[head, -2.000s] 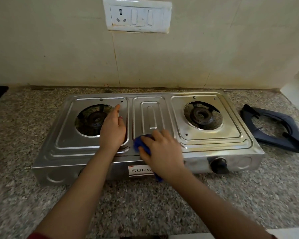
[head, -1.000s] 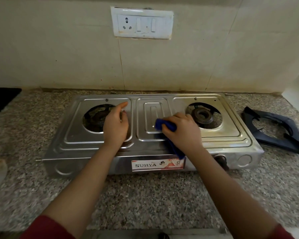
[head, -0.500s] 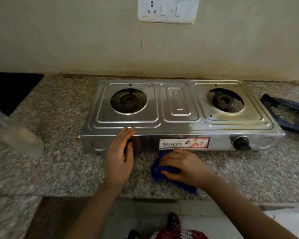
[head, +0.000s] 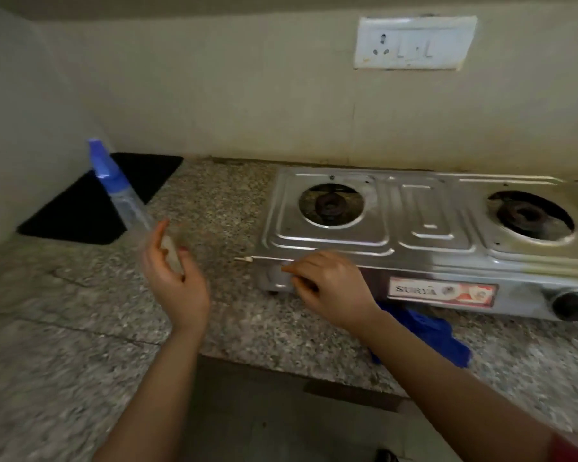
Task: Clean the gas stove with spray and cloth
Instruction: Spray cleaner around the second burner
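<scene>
The steel two-burner gas stove stands on the granite counter, right of centre. A clear spray bottle with a blue cap leans at the left, and my left hand holds its lower part between thumb and fingers. My right hand rests with loosely bent fingers against the stove's front left corner and holds nothing. The blue cloth lies crumpled on the counter in front of the stove, partly under my right forearm.
A black mat lies in the counter's back left corner by the wall. A white switch plate is on the wall above the stove. The stove's black knob sticks out at the front right. The counter's front edge runs below my hands.
The view has swung left. My left hand left the stove front and took the spray bottle. My right hand dropped the blue cloth on the counter and moved to the stove's left corner.
</scene>
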